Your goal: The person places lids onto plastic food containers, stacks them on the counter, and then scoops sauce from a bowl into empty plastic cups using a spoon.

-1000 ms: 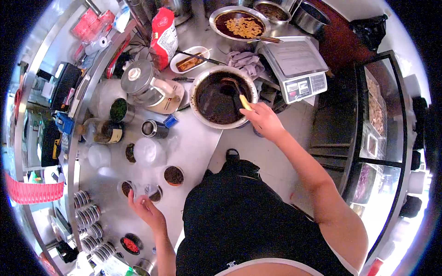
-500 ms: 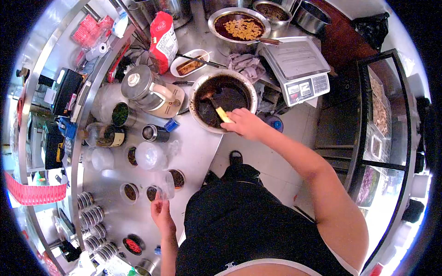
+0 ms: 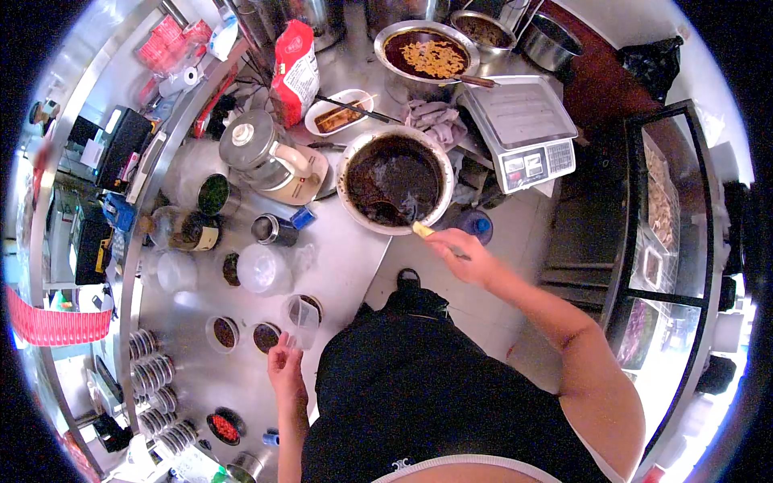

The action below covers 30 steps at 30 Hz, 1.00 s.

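My right hand (image 3: 460,253) is closed on the yellow handle (image 3: 422,229) of a utensil at the lower right rim of a large bowl (image 3: 348,201). The utensil's far end is hidden in the dark liquid (image 3: 394,177). My left hand (image 3: 286,366) pinches a clear plastic cup (image 3: 301,320), tilted above the steel table. Beside and partly behind that cup stand small containers of dark contents, one (image 3: 266,336) just above my left fingers and another (image 3: 222,333) further left.
A glass kettle (image 3: 254,145), a red and white bag (image 3: 296,72), a white dish (image 3: 339,112) and a scale (image 3: 523,121) surround the bowl. Behind it sits a second bowl of dark red liquid (image 3: 425,53). Stacked lids (image 3: 153,372) stand at left.
My right hand has moved right and down, drawing the yellow handle from over the liquid to the bowl's rim. My left hand still holds the clear cup, nearly in place.
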### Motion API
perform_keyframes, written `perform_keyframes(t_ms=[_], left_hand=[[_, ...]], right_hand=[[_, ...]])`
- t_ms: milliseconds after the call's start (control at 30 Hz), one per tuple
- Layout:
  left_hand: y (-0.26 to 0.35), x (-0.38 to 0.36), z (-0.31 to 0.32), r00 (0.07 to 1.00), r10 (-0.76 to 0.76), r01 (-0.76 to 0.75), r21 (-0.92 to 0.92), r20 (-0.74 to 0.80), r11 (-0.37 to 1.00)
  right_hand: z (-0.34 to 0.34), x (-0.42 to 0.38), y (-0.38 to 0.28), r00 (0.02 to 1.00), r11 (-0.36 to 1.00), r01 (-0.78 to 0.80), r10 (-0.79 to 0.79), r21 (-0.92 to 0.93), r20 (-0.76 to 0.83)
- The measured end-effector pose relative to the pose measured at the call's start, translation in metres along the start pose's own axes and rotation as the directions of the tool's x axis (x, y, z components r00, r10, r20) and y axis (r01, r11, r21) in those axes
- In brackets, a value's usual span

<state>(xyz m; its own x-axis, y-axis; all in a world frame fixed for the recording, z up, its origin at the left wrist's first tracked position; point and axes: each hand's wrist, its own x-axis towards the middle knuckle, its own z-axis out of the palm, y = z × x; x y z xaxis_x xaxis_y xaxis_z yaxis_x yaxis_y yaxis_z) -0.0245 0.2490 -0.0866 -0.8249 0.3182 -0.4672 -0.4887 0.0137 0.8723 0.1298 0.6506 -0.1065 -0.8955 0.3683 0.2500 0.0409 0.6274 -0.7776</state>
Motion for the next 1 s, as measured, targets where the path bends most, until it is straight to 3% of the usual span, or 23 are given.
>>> perform_keyframes(t_ms=[33,100,200,233,333,500,533,600,700,1000], left_hand=[[0.0,0.001,0.002,1.0,0.008,-0.008,0.013,-0.004,1.0],[0.001,0.003,0.005,0.999,0.026,-0.028,0.065,0.03,0.997],[0.006,0.004,0.011,0.997,0.038,-0.045,0.096,0.069,0.994],[0.009,0.005,0.015,0.996,0.041,-0.049,0.099,0.08,0.994],[0.021,0.004,0.03,0.992,0.042,-0.051,0.076,0.115,0.996],[0.033,0.024,0.067,0.972,0.149,-0.182,0.182,0.183,0.966],[0.038,0.029,0.076,0.951,0.232,-0.284,0.281,0.204,0.917],[0.048,0.039,0.095,0.885,0.381,-0.464,0.455,0.267,0.76],[0.071,0.054,0.121,0.727,0.555,-0.645,0.68,0.405,0.348],[0.09,0.065,0.155,0.662,0.613,-0.712,0.618,0.432,0.334]], right_hand=[[0.003,0.001,0.001,0.985,0.963,-0.153,0.168,0.221,-0.047],[0.012,0.004,0.001,0.869,0.682,-0.372,0.495,0.629,-0.022],[0.015,0.014,0.0,0.698,0.302,-0.363,0.715,0.881,0.043],[0.016,0.014,0.001,0.698,0.202,-0.31,0.712,0.929,0.078],[0.018,0.02,0.001,0.655,0.098,-0.171,0.754,0.98,0.039],[0.012,0.017,0.004,0.677,0.238,-0.172,0.734,0.956,-0.061],[0.011,0.016,0.003,0.674,0.277,-0.197,0.734,0.94,-0.075],[0.011,0.017,0.003,0.691,0.345,-0.265,0.719,0.9,-0.071],[0.007,0.014,0.008,0.728,0.446,-0.281,0.676,0.85,-0.114],[0.006,0.02,0.007,0.878,0.818,-0.229,0.408,0.528,-0.252]])
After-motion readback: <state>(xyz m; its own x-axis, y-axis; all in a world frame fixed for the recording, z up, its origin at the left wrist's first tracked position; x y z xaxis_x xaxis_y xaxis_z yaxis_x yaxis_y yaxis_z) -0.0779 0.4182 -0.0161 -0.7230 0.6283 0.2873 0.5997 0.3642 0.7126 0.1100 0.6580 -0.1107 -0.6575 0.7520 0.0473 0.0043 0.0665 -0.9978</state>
